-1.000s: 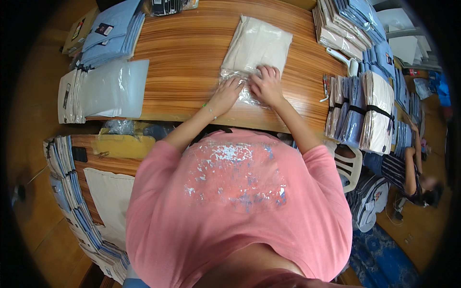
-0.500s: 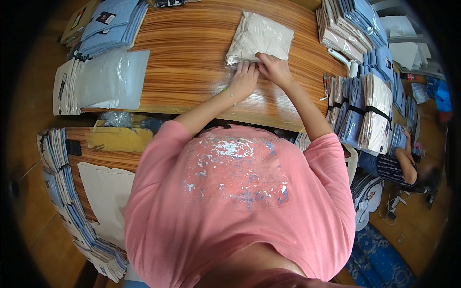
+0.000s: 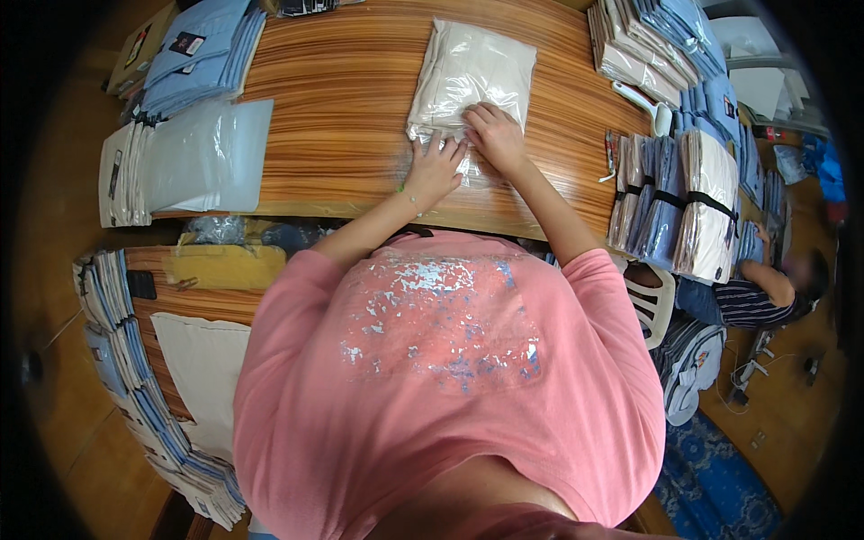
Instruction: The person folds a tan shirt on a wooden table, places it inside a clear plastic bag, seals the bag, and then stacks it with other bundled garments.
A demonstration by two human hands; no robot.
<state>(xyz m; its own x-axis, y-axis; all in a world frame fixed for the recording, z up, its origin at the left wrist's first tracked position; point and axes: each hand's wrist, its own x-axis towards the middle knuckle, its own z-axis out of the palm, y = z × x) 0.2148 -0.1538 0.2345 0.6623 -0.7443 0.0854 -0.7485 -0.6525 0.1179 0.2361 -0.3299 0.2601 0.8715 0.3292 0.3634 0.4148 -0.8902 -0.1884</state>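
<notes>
The wooden table point(image 3: 333, 126) takes the largest place, with a blue pile point(image 3: 202, 45) at its far left and strapped bundles point(image 3: 706, 207) at its right edge. In the middle lies the bag point(image 3: 477, 72), clear and shiny, flat on the wood, with folded cream cloth inside. Half a second ago the right hand point(image 3: 498, 137) seemed to pinch its near edge; now this edge lies flatter and more of the bag shows toward the near side, so I judge that the work is at this end — not on the cloth. The right hand, fingers slightly bent, touches the bag; whether it clamps something, I cannot tell. The left hand point(image 3: 435, 171) rests just beside, fingers spread apart. Smallest is the wrinkled flap point(image 3: 471, 166), between the hands.
</notes>
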